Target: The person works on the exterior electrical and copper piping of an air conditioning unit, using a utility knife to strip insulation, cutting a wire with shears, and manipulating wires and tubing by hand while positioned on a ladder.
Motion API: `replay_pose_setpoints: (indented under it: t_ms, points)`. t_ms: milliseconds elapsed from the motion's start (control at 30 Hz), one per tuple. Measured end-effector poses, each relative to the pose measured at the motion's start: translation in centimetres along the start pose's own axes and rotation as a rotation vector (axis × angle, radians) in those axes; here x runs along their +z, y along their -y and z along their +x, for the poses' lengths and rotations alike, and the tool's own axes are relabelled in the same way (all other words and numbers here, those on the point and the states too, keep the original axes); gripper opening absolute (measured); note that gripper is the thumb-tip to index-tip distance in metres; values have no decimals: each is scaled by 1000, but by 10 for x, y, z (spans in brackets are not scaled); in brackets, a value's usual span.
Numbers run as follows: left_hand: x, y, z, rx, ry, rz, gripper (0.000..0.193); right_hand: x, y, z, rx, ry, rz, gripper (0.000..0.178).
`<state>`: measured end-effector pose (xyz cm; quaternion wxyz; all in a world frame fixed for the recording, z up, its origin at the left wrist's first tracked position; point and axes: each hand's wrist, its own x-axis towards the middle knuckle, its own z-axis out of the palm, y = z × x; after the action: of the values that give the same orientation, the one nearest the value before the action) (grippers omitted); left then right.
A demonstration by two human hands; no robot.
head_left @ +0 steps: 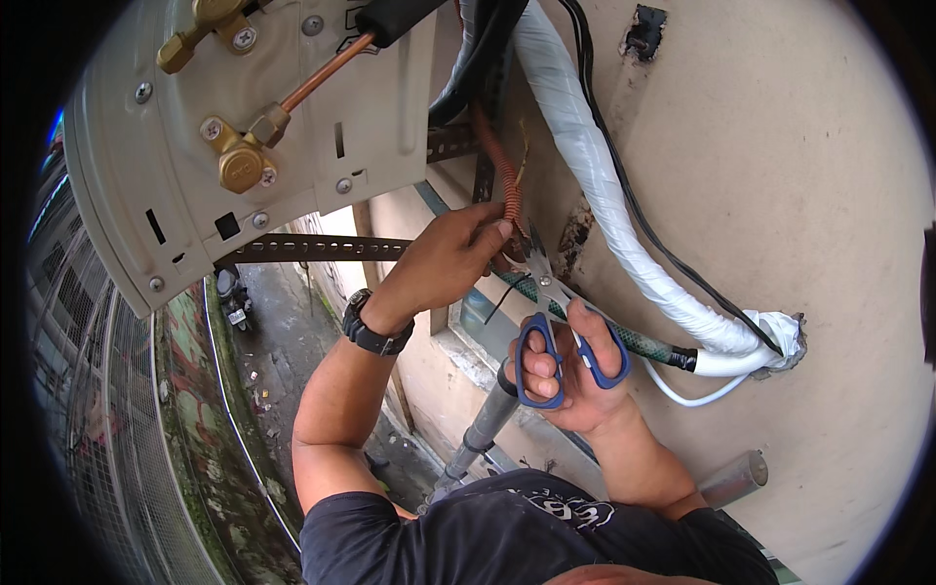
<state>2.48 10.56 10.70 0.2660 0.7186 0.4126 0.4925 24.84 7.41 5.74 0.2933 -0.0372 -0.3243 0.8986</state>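
My left hand [444, 258], with a black watch [375, 327] on its wrist, pinches the lower part of an orange corrugated conduit [509, 175] between thumb and fingers. In my right hand [595, 390] is a pair of scissors [545, 281] with blue handles, thumb through one loop and fingers through the other. The handles stand apart, and the blades point up at the conduit's lower end, just beside my left fingertips. Whether they touch it I cannot tell. A thin yellowish wire [524, 151] sticks out beside the conduit.
A beige metal unit [322, 127] with brass valves [241, 164] and a copper pipe [327, 73] fills the upper left, above a perforated bracket [322, 248]. White-wrapped piping [595, 175] enters a wall hole at right, alongside a green hose [639, 341]. Far below lies an alley with a motorcycle [234, 297].
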Motion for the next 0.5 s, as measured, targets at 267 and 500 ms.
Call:
replay_pose_setpoints:
  t_ms: [267,500]
  points:
    - [3,32,-6,-33,-36,-97,44,-32,-9,-1,48,-179,-419,46]
    - [-2,37,-2,-87,-191,-39,57,-31,-5,-5,139,-87,-651,46]
